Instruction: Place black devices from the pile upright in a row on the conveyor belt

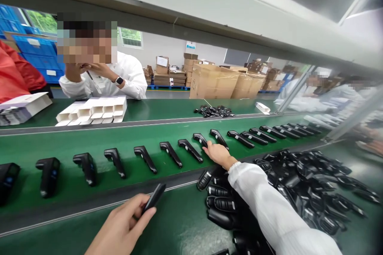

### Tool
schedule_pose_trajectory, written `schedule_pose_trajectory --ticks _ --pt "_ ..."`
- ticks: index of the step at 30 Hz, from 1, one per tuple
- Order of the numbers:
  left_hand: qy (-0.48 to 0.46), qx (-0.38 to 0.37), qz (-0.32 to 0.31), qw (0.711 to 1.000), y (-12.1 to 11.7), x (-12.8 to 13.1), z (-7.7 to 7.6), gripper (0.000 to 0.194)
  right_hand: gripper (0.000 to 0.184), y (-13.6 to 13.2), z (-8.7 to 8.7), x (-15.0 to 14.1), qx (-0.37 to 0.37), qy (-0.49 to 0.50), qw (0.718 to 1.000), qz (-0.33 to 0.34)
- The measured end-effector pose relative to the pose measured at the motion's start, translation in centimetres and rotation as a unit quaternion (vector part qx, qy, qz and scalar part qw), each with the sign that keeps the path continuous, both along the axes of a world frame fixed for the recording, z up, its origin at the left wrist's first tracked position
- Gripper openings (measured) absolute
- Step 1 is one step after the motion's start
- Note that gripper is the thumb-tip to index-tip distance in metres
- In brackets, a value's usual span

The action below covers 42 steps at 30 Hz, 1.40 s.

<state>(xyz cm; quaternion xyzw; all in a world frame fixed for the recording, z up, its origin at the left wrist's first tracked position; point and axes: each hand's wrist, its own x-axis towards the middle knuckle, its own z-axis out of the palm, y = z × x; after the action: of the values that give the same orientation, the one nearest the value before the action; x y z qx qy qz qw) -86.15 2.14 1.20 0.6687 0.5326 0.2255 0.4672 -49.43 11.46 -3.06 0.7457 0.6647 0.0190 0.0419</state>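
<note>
My left hand (125,221) is closed, pinching a slim black plastic piece (155,196) between thumb and fingers above the near green worktop. My right hand (218,153) reaches over the green belt, its fingers closed around the handle end of a black pistol-shaped handheld device (198,138), partly hidden by the hand. More such devices lie in a row along the belt, among them one (190,150) just left of my right hand and another (219,138) just beyond it. Beneath my right forearm are loose ribbed black plastic pieces (225,204).
A large heap of black parts (311,183) covers the right worktop. Across the belt, a person in white (131,73) sits behind open white boxes (101,110). Small black parts (214,110) lie on the far ledge. A grey overhead beam (167,2) crosses above.
</note>
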Motion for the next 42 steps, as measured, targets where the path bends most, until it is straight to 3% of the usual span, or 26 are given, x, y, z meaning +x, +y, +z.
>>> schedule_pose_trajectory --ticks 2,4,6,7,8,11,13,15,17,19,21,24,27,30,32,33,36,38,40,41,42 --pt "-0.057 -0.039 -0.044 0.997 0.3 2.7 1.0 0.036 0.051 -0.5 1.2 0.2 0.010 -0.004 1.000 -0.016" --pt "-0.124 -0.076 -0.051 0.988 0.7 5.2 1.6 0.040 0.061 -1.8 3.1 0.2 0.049 0.025 0.998 -0.040" --pt "-0.178 -0.114 -0.037 0.977 1.0 7.5 1.7 0.045 0.064 -4.1 5.0 -0.6 0.077 0.159 0.984 -0.029" --pt "-0.202 -0.130 -0.035 0.970 1.1 8.6 1.7 0.046 0.062 -5.4 5.7 -1.2 0.076 0.267 0.961 -0.004" --pt "-0.225 -0.141 -0.039 0.963 1.2 9.8 1.5 0.046 0.059 -6.8 6.1 -2.0 0.053 0.389 0.919 0.040" --pt "-0.231 -0.129 -0.079 0.961 1.4 12.9 0.7 0.041 0.046 -9.6 5.7 -4.1 0.039 0.624 0.773 0.107" --pt "-0.131 -0.030 -0.116 0.984 1.3 14.5 0.0 0.037 0.037 -9.6 4.6 -4.1 0.082 0.663 0.739 0.088" --pt "0.031 0.135 -0.160 0.977 1.0 15.4 -0.7 0.036 0.033 -8.4 3.4 -2.8 0.116 0.624 0.771 0.059" --pt "0.175 0.268 -0.210 0.924 0.7 15.8 -1.3 0.036 0.030 -6.5 2.3 -0.6 0.129 0.521 0.842 0.052" --pt "0.253 0.312 -0.250 0.881 0.6 15.7 -1.7 0.033 0.029 -4.9 1.4 1.2 0.128 0.396 0.907 0.068" --pt "0.267 0.309 -0.265 0.874 0.7 15.3 -2.1 0.033 0.035 -3.8 0.5 2.1 0.114 0.297 0.944 0.083" --pt "0.181 0.261 -0.232 0.919 1.5 14.6 -2.3 0.027 0.039 -2.6 -0.8 2.0 0.106 0.200 0.972 0.063" --pt "-0.006 0.112 -0.137 0.984 2.6 14.8 -2.3 0.012 0.030 -1.7 -1.3 1.7 0.114 0.172 0.978 0.038" --pt "-0.120 0.016 -0.072 0.990 3.4 17.0 -2.4 0.008 0.031 -2.1 -0.4 2.0 0.137 0.183 0.973 0.020" --pt "-0.130 0.024 -0.064 0.989 3.8 19.2 -2.5 0.012 0.035 -3.4 0.7 2.0 0.168 0.280 0.945 0.003" --pt "-0.130 0.033 -0.066 0.989 3.9 20.3 -2.5 0.014 0.037 -4.3 1.2 1.9 0.174 0.362 0.916 0.002" --pt "-0.101 0.085 -0.081 0.988 3.9 22.6 -2.3 0.019 0.039 -6.6 2.2 1.1 0.173 0.600 0.781 0.007" --pt "-0.057 0.147 -0.104 0.982 3.7 22.9 -2.1 0.018 0.046 -7.3 2.5 0.8 0.199 0.680 0.705 -0.024" --pt "-0.006 0.212 -0.153 0.965 3.3 22.5 -2.0 0.017 0.050 -7.1 2.6 1.0 0.208 0.702 0.678 -0.058" --pt "0.020 0.240 -0.185 0.953 3.1 22.1 -2.1 0.018 0.049 -6.7 2.6 1.2 0.197 0.695 0.689 -0.060" --pt "0.045 0.262 -0.217 0.939 2.9 21.8 -2.1 0.016 0.045 -6.2 2.5 1.5 0.182 0.670 0.718 -0.046"
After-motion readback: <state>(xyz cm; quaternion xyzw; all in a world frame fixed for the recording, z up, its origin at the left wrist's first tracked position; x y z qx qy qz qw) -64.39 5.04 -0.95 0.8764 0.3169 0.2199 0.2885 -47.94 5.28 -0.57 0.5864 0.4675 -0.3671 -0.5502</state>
